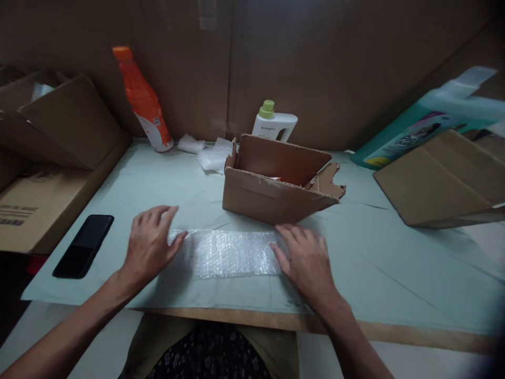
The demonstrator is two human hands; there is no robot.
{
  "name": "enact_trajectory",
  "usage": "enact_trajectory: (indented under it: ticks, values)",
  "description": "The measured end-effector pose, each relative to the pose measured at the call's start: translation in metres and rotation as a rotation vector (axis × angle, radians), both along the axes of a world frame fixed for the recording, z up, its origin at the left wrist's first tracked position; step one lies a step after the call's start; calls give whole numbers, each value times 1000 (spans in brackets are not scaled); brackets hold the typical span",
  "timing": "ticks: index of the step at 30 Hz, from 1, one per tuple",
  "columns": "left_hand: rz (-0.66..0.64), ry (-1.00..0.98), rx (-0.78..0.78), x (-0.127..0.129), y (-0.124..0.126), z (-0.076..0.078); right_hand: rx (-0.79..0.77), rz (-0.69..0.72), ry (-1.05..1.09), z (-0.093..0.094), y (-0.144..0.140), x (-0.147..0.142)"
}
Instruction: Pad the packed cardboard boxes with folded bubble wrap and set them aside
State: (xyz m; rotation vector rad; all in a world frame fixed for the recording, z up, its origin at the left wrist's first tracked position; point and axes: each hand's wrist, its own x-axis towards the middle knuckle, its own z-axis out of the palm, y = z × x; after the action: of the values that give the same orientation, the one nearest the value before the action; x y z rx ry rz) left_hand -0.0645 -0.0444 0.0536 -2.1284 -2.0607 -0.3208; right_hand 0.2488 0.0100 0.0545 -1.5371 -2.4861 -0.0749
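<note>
A folded strip of clear bubble wrap (pixel 232 253) lies flat on the table in front of me, between my two hands. At its left end is my left hand (pixel 152 242), fingers and thumb apart, holding nothing. My right hand (pixel 305 258) rests at the strip's right end, partly covering it, with the thumb spread away from the fingers. Just behind the wrap stands an open cardboard box (pixel 264 195); something pale shows inside, too hidden to name.
A phone (pixel 83 246) lies at the left. Behind are an orange bottle (pixel 148 105), bubble wrap scraps (pixel 213 157) and a white bottle with a green cap (pixel 272 125). Cardboard boxes (pixel 59 195) flank the left; a teal jug (pixel 418 126) and another box (pixel 442 179) stand right.
</note>
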Motion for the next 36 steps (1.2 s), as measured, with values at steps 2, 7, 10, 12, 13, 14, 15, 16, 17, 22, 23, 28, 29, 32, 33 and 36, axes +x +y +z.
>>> enact_trajectory:
  ticks: [2,7,10,12,13,14,15,16,17,22,23,28,29,32,33,36]
  values:
    - [-220,-56,33,18,-10,-16,-10,142,86,-10,-15,-21]
    - [-625,-34,-254,36,-24,-60,-132,414,137,-54,-28,-43]
    - [-637,-55,-323,12,-27,-62,-80,289,116,-69,-28,3]
    - [-621,-99,-302,-5,-26,-58,-43,129,124,-66,-27,39]
    - [-581,-124,-267,-11,-24,-56,-30,49,133,-62,-26,52]
    - [-513,-146,-225,-16,-21,-55,-23,-24,138,-56,-23,61]
    - [-428,-164,-189,-18,-16,-53,-23,-85,134,-50,-20,64]
    - [-342,-172,-172,-19,-11,-52,-33,-135,120,-44,-15,63]
    - [-270,-170,-181,-17,-5,-50,-54,-174,94,-40,-9,58]
    - [-171,-43,-469,4,16,-31,-310,-215,2,-29,17,21]
    - [-184,-11,-507,8,19,-26,-357,-196,8,-27,18,18]
    - [-241,89,-438,21,40,-4,-518,-101,110,-17,-18,18]
    - [-250,98,-406,25,47,-3,-571,-87,187,-16,-31,17]
    - [-268,102,-296,34,66,-7,-726,-89,478,-20,-69,10]
    - [-277,87,-230,36,68,-11,-756,-108,550,-23,-80,7]
    - [-357,-24,26,33,45,-23,-852,-166,737,-30,-102,0]
